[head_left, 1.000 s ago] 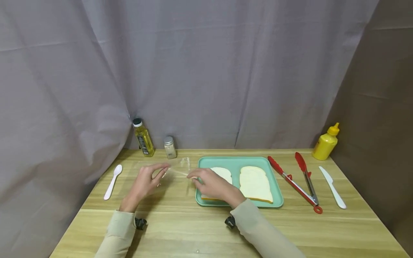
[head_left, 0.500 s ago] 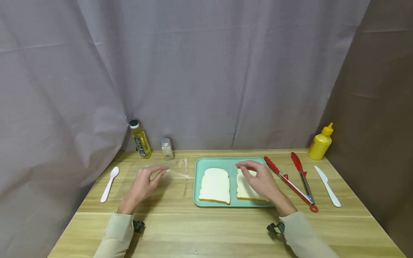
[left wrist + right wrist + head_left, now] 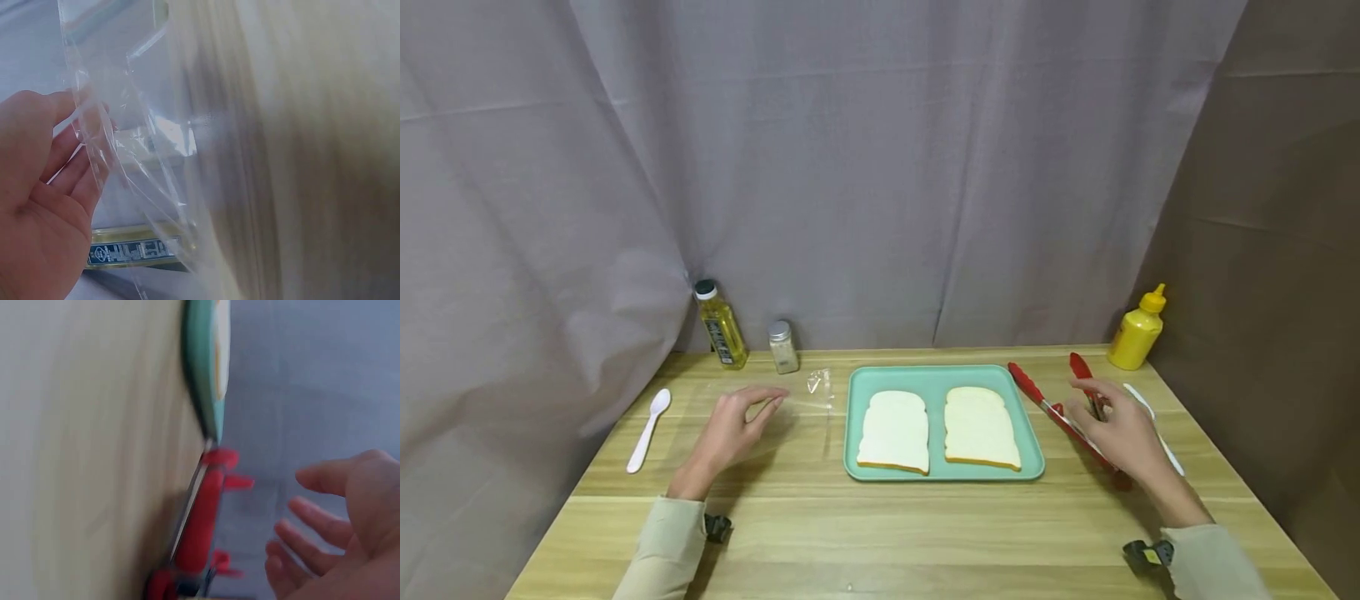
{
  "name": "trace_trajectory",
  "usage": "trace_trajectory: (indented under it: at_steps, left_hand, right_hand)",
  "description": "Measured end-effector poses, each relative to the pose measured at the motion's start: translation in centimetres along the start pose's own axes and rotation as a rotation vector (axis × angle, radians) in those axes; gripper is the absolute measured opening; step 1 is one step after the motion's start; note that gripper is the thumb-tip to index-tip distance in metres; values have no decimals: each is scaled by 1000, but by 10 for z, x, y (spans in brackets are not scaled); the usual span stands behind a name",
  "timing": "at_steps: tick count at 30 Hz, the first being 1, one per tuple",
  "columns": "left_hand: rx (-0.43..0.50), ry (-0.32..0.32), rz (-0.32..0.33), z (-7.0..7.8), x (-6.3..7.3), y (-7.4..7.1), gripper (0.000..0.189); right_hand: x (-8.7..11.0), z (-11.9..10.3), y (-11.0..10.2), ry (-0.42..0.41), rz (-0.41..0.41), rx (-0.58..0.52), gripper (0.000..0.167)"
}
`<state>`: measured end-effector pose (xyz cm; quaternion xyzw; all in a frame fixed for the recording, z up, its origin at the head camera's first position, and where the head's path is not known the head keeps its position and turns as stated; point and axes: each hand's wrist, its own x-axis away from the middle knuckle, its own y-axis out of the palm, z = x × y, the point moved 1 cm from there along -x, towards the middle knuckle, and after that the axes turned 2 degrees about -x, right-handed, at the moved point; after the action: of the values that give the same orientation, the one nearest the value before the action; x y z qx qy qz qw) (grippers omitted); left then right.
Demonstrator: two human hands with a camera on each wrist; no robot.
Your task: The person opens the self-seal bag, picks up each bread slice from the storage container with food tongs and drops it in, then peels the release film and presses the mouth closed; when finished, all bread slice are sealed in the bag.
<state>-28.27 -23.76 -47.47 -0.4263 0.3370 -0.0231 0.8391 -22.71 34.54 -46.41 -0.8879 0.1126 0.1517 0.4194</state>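
My left hand pinches the edge of a clear plastic bag between thumb and fingers, left of the tray. In the head view the bag is barely visible, showing mostly as glints to the right of the fingertips. Over on the right, my right hand hovers above the red-tipped tongs, hiding part of them. In the right wrist view its fingers are spread and loosely bent, holding nothing, apart from the tongs. Two slices of bread lie side by side on the green tray.
A white spoon lies at the left. An oil bottle and a small shaker jar stand at the back left. A yellow squeeze bottle stands at the back right, with a white knife partly behind the right hand.
My right hand has let go of the bag and travelled right, across the tray to above the tongs. My left hand keeps its pinch on the bag in nearly the same place.
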Motion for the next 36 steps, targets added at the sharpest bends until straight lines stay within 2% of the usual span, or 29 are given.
trace_trajectory:
  at_steps: [4, 9, 12, 15, 18, 24, 30, 33, 36]
  left_hand:
    - [-3, 11, 4, -1, 2, -1, 20]
    - [-6, 12, -4, -2, 3, -3, 20]
    - [-9, 10, -9, -2, 3, -3, 20]
    - [-6, 13, -11, -1, 2, -1, 21]
    - [1, 15, -18, -1, 2, 1, 21]
    - [15, 12, -36, -1, 3, 4, 22]
    - [14, 4, -38, -1, 5, 6, 22]
    - [13, 7, -38, -2, 4, 7, 22]
    - [18, 10, -40, -1, 3, 6, 21]
  right_hand:
    - [-1, 18, 0, 32, -40, 51, 71]
    - [-4, 32, 6, 127, -185, 117, 111]
    - [-5, 35, 5, 166, -257, 129, 123]
    - [-6, 36, 3, 189, -290, 133, 127]
    - [-6, 38, 0, 211, -295, 146, 125]
    - [-5, 39, 0, 211, -297, 139, 73]
    - [-1, 36, 0, 247, -288, 40, 73]
    - [0, 34, 1, 276, -255, 1, 71]
    - [0, 29, 3, 247, -189, 3, 76]
